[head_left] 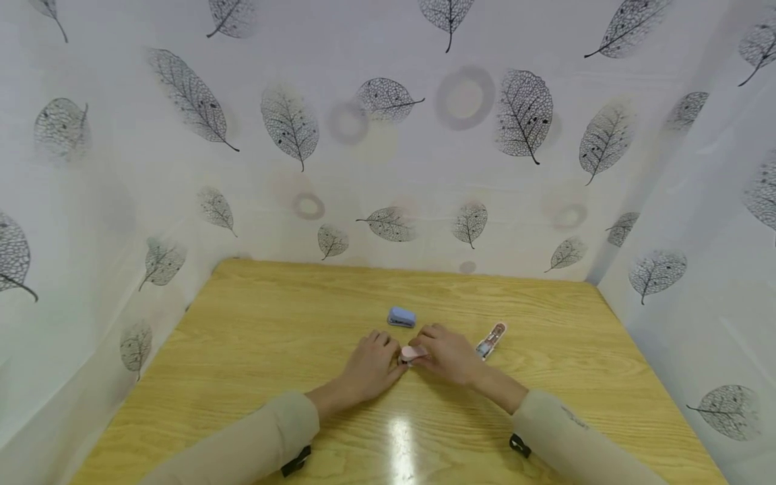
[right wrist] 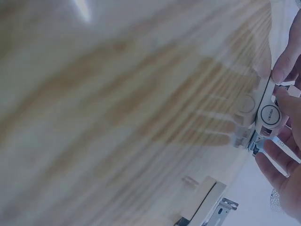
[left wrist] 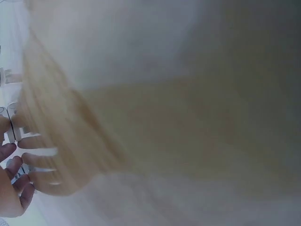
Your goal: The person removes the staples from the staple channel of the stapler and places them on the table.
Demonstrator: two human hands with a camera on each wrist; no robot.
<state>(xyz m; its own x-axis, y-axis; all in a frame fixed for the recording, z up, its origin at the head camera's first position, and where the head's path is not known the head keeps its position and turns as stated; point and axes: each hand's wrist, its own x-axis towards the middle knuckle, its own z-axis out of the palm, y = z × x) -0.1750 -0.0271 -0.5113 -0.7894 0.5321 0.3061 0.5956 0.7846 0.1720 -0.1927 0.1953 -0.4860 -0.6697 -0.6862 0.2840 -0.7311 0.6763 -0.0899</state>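
Observation:
Near the middle of the table, my two hands meet at a small pale pink-and-white device (head_left: 415, 353) with a rounded end. My left hand (head_left: 368, 368) pinches its left end between thumb and fingers. My right hand (head_left: 450, 356) grips the other end from the right. The right wrist view shows a round logo (right wrist: 270, 115) on its side and a light blue part below, with fingers hiding the rest. Its exact kind I cannot tell.
Just behind my hands lies a small blue block (head_left: 401, 316) with dark lettering. A slim pink-edged tool with metal inside, stapler-like (head_left: 492, 339), lies right of my right hand. Leaf-patterned sheeting (head_left: 388, 168) surrounds the wooden table (head_left: 273, 310) at the back and sides.

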